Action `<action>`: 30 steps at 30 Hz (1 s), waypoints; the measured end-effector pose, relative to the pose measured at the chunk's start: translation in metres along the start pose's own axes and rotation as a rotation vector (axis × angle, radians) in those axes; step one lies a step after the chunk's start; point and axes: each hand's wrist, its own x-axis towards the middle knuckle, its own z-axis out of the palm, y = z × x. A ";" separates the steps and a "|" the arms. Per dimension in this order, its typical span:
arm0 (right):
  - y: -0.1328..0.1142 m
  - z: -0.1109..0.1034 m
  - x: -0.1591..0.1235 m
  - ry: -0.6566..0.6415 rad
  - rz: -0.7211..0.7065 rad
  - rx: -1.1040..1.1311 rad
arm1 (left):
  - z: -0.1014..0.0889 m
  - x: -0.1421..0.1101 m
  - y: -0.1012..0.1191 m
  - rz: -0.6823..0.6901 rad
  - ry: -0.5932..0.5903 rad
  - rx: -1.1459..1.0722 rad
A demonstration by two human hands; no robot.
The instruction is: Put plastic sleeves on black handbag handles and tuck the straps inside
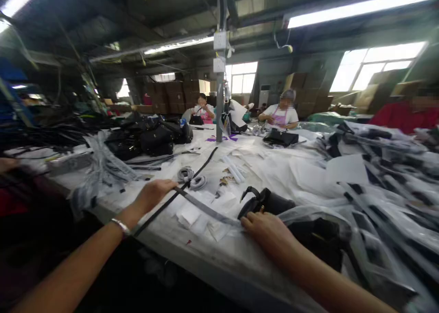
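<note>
A flat dark grey strap [206, 208] runs stretched between my two hands above the white-covered worktable [144, 224]. My left hand [156, 195] is closed on its left end, with a metal bracelet on the wrist. At the strap's other end, the fingers of my right hand [265, 228] are pinched together on it. A small black bag [274, 202] lies just beyond the right hand. Another long black strap [156, 214] crosses the tabletop beneath the left end of the held one. Two pale coils [185, 173] lie close to that crossing.
Black bags [156, 137] are heaped at the left behind a bundle of plastic-wrapped straps [106, 157]. Wrapped black parts [377, 240] pile up on the right. A metal post [220, 98] rises from the table. Several people work around it; cartons [173, 96] stand behind.
</note>
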 end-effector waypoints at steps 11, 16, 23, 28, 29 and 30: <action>0.133 0.005 -0.082 0.172 0.287 0.319 | -0.096 0.037 -0.029 -0.307 0.599 -0.228; 0.129 -0.029 -0.104 0.207 0.296 0.589 | -0.123 0.054 0.049 -0.107 0.791 -0.474; 0.047 -0.176 -0.039 0.576 -0.187 1.216 | -0.215 0.086 0.162 0.437 0.951 -0.353; 0.024 -0.220 -0.036 0.577 -0.358 1.577 | -0.244 0.102 0.206 0.652 0.947 -0.379; 0.027 -0.221 -0.043 0.633 -0.330 1.594 | -0.237 0.104 0.208 0.658 0.919 -0.482; 0.032 -0.221 -0.050 0.711 -0.287 1.587 | -0.223 0.105 0.208 0.632 0.876 -0.618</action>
